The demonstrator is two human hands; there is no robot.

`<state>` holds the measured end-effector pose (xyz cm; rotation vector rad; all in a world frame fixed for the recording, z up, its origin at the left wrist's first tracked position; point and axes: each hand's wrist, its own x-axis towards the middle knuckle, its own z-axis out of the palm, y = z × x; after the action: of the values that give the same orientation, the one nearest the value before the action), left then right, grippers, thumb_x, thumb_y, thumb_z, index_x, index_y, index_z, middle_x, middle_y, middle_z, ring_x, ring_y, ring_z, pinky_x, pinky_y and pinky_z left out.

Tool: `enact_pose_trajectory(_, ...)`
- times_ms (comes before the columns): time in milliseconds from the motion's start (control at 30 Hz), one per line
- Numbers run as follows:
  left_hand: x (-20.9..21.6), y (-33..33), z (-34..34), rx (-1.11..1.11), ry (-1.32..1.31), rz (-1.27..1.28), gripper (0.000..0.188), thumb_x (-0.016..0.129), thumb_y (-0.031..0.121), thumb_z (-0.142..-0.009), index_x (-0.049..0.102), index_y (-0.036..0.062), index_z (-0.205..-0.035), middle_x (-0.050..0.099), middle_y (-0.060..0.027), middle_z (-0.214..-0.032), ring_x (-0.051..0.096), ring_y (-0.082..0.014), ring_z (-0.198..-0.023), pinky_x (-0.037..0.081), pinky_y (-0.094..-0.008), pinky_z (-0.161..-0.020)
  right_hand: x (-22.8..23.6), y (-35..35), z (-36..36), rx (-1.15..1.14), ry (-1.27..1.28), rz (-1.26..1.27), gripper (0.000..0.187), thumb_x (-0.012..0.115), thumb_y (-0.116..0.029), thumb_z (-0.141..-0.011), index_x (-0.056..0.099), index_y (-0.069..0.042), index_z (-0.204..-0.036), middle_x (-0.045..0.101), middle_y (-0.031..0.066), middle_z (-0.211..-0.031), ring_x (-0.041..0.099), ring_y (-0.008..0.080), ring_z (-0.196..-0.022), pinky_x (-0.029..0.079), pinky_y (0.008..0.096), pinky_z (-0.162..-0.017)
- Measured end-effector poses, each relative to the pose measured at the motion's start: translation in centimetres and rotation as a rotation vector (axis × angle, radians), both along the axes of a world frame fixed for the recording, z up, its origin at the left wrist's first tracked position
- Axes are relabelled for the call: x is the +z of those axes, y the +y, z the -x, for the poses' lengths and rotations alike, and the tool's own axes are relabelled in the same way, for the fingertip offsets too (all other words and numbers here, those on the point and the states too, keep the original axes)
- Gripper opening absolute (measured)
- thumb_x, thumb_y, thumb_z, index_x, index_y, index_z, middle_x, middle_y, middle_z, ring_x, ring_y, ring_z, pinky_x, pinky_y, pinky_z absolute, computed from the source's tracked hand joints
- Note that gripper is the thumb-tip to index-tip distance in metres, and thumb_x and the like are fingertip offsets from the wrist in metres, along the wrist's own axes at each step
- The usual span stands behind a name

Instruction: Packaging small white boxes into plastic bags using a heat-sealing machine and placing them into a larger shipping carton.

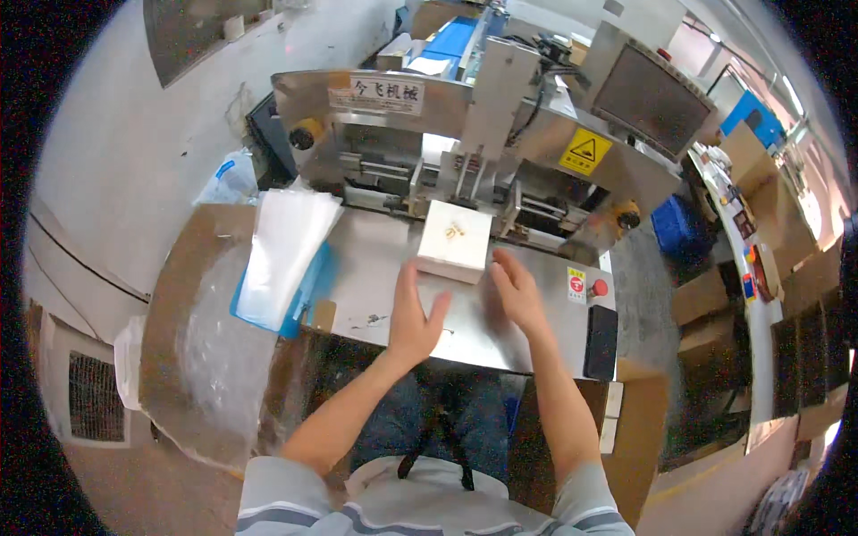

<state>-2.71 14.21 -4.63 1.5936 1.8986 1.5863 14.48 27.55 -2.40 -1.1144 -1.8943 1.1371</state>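
Observation:
A white square box (454, 234) with a small gold mark on its top sits on the steel worktop (384, 259), right at the mouth of the machine (375, 125). My left hand (415, 314) is at its near left corner, thumb spread away from the fingers, holding nothing. On the near right side my right hand (518, 293) is slightly blurred, its fingers stretched toward the box and apart from one another. Whether the left fingertips touch the box I cannot tell; a small gap shows at the right hand.
Clear plastic bags (290, 246) lie on a blue tray (246, 299) at the left, beside an open carton (201, 232). A red stop button (599, 288) and a black phone-like slab (601, 343) are on the right. A monitor (652, 94) stands behind; a blue conveyor (451, 45) runs beyond.

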Motion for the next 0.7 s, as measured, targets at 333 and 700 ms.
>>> enact_pose_trajectory(333, -0.3, 10.4, 5.6, 0.105, -0.288, 0.342, 0.099, 0.059, 0.064, -0.088, 0.033, -0.0127, -0.145, 0.048, -0.0321, -0.140, 0.051, -0.0403, -0.129, 0.038, -0.0371, -0.108, 0.6, -0.2, 2.2, -0.015, 0.144, 0.203, 0.064, 0.057, -0.037, -0.099, 0.040, 0.001, -0.147, 0.052, 0.0184, -0.143, 0.050, 0.0271, -0.132, 0.039, 0.0350, -0.108)
enact_pose_trajectory(700, 5.7, 7.4, 1.6, -0.155, -0.465, 0.217, 0.061, 0.087, 0.025, -0.075, 0.052, -0.0042, -0.115, 0.065, -0.0152, -0.107, 0.064, -0.0199, -0.093, 0.052, -0.0316, -0.080, -1.4, -1.9, -0.2, -0.225, 0.464, 0.285, 0.084, 0.066, -0.034, -0.093, 0.022, 0.007, -0.151, 0.044, 0.0258, -0.148, 0.047, 0.0334, -0.133, 0.037, 0.0374, -0.111)
